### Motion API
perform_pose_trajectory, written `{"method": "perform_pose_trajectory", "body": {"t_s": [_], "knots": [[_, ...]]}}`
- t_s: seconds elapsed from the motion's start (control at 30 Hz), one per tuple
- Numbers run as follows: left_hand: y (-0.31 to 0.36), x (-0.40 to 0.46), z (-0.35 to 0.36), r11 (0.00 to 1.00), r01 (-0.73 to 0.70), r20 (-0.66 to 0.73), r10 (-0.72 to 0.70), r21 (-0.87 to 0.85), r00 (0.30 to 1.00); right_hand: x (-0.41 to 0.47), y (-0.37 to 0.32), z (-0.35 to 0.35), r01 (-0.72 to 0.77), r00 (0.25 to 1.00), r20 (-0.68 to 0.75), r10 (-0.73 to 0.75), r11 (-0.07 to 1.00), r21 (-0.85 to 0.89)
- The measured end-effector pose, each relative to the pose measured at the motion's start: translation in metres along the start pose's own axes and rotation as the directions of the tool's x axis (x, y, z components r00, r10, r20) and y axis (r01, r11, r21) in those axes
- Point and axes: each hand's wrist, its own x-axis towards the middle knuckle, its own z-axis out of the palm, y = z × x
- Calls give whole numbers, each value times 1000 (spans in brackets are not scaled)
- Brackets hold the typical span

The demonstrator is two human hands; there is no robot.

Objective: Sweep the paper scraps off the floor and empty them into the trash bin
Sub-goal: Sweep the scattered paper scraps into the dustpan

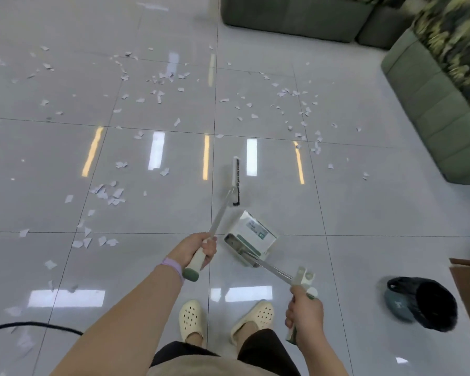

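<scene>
A black cable (33, 327) curves across the near left corner of the glossy tiled floor (364, 213). White paper scraps (106, 192) lie scattered over the left and far middle tiles, with another loose spread at far right. The left hand (194, 249), with a purple band (174, 267) on its wrist, grips the broom (235, 183) by its handle; the brush head rests on the floor ahead of the feet. Just right of the brush, the dustpan (251, 236) sits near the floor, its long handle held in the curled fingers of the right hand (304, 312). Cream clogs (191, 320) show between the arms. The trash bin (422, 302), lined with a black bag, stands at near right. Green sofas (432, 112) line the far right.
</scene>
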Motion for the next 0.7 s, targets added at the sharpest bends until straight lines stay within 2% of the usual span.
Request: {"method": "perform_pose_trajectory", "body": {"t_s": [0.1, 0.27, 0.4, 0.5, 0.7], "knots": [[-24, 18, 59, 989, 57, 27, -62, 135, 998, 21, -19, -12, 16, 1000, -17, -16, 1000, -23], [-56, 51, 174, 933, 41, 73, -71, 356, 995, 71, -58, -56, 56, 998, -21, -57, 998, -29], [-74, 79, 256, 867, 43, 33, -69, 496, 997, 111, -89, -109, 56, 998, -24, -55, 998, 30], [-83, 105, 309, 828, 38, 33, -69, 560, 997, 134, -103, -146, 51, 997, -70, -45, 995, 85], [-108, 155, 406, 810, 73, 66, -136, 582, 988, 169, -136, -205, 52, 984, -178, -7, 968, 245]]}}
